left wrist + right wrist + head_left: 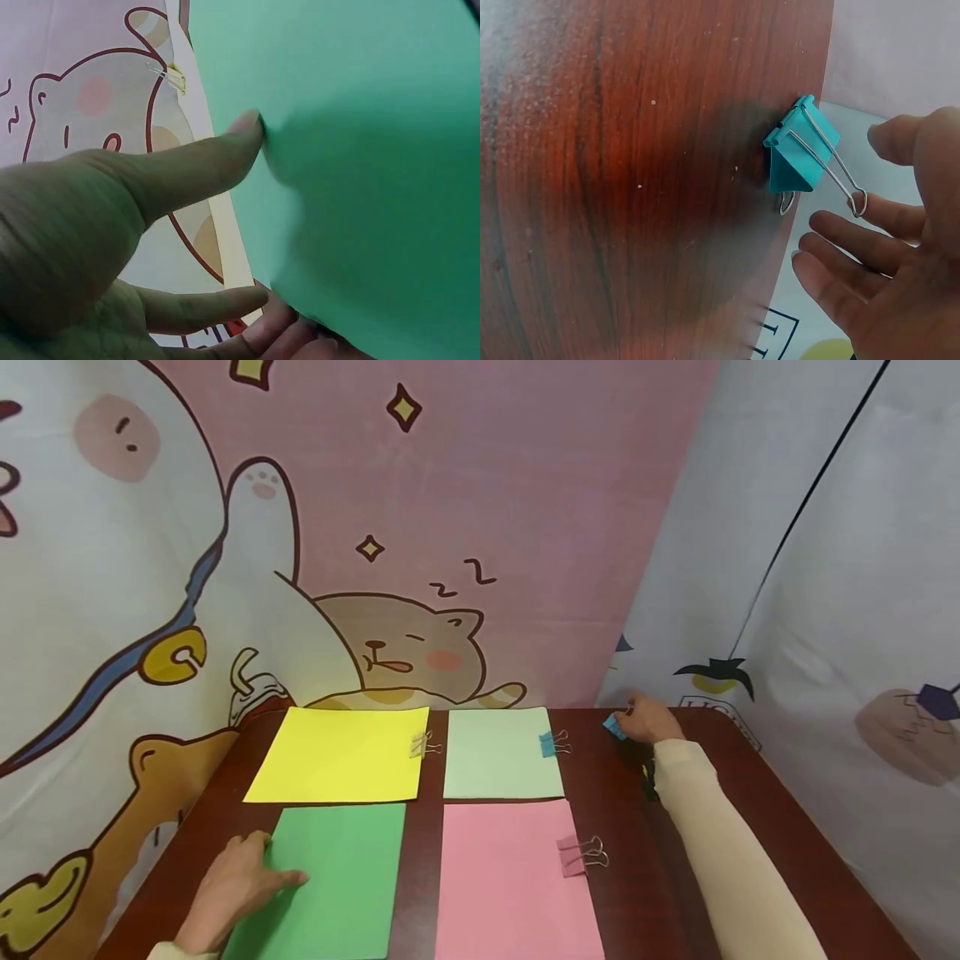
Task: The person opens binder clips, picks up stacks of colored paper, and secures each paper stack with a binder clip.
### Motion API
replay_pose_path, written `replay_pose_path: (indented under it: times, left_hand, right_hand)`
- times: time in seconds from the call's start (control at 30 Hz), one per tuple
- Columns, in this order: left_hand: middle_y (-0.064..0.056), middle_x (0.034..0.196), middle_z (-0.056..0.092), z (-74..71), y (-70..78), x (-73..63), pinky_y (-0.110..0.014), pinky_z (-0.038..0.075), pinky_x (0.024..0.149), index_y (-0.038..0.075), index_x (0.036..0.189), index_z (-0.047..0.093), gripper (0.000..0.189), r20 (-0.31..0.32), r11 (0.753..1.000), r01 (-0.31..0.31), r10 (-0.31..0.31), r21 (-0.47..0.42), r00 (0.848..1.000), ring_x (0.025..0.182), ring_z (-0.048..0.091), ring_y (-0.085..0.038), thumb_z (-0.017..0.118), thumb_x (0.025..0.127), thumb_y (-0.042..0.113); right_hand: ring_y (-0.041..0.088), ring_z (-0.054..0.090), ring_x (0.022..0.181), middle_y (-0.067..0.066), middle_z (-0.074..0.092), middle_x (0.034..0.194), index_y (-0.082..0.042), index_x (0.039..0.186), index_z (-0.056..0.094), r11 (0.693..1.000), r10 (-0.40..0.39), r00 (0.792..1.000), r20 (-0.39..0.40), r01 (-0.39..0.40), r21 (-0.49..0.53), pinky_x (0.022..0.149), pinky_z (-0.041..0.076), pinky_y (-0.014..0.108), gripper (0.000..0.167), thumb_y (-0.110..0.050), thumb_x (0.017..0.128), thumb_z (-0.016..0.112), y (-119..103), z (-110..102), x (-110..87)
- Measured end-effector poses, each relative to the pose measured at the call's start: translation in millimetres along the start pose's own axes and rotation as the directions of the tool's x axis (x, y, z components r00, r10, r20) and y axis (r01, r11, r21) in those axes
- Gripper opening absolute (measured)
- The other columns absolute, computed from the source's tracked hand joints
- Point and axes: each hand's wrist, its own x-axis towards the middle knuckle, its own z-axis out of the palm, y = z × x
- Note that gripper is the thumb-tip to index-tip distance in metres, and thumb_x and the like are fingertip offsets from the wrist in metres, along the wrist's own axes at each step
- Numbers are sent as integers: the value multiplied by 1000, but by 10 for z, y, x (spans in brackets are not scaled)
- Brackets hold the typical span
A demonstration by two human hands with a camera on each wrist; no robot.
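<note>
Over the left part of a stack of green paper (341,868) lies my left hand (240,881). In the left wrist view its thumb (202,165) touches the top sheet, while the other fingers are along the edge, their tips partly hidden. At the far right of the table, my right hand (651,720) reaches to a teal binder clip (802,154). The right wrist view has the index fingertip at the clip's wire handle (840,169), with the thumb (896,139) apart from it.
Yellow paper (341,756) bears a yellow clip (417,744), pale green paper (498,756) a blue clip (548,744), and pink paper (513,885) a pink clip (572,857). A black-and-yellow object (648,781) is partly behind the right sleeve. Printed cloth (555,527) hangs behind the table.
</note>
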Motion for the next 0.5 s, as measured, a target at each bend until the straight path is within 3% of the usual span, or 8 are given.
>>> replay_pose_path:
  times: [0.07,0.17,0.3,0.4,0.5]
  left_hand:
    - [-28,102,60,-5,28,1,-47,52,73,-18,121,51,107,5,1000,28,-28,-11,1000,86,57,-35,89,64,65]
    - [-16,82,54,-13,70,-12,-38,46,63,-11,103,55,92,9,998,61,-60,-32,998,75,51,-27,90,63,63]
    - [-9,74,44,-27,98,-40,-34,38,59,-3,92,54,80,13,997,66,-65,-42,998,71,46,-24,90,64,63]
    - [-9,76,46,-46,100,-54,-35,38,60,-5,94,55,82,19,998,59,-59,-36,998,72,46,-25,90,63,63]
    - [-11,78,50,-71,105,-51,-36,40,60,-6,97,56,84,28,998,62,-62,-30,998,72,48,-26,91,62,63]
  right_hand:
    - [49,60,112,37,58,131,14,140,47,1000,0,1000,1,0,-13,94,51,60,58,-32,105,45,34,-10,18]
    - [39,62,91,30,65,106,13,119,61,1000,-3,1000,3,3,-28,79,52,51,48,-29,106,43,65,-17,38]
    - [27,53,72,14,55,78,3,90,63,1000,1,1000,12,-1,-20,66,45,41,40,-27,107,42,73,-8,42]
    - [25,51,69,9,51,73,-1,83,61,1000,1,1000,10,0,-14,63,43,38,39,-25,107,42,69,8,40]
    - [25,52,70,10,53,74,2,87,64,1000,1,1000,13,-1,-13,64,44,38,40,-25,107,43,64,24,49]
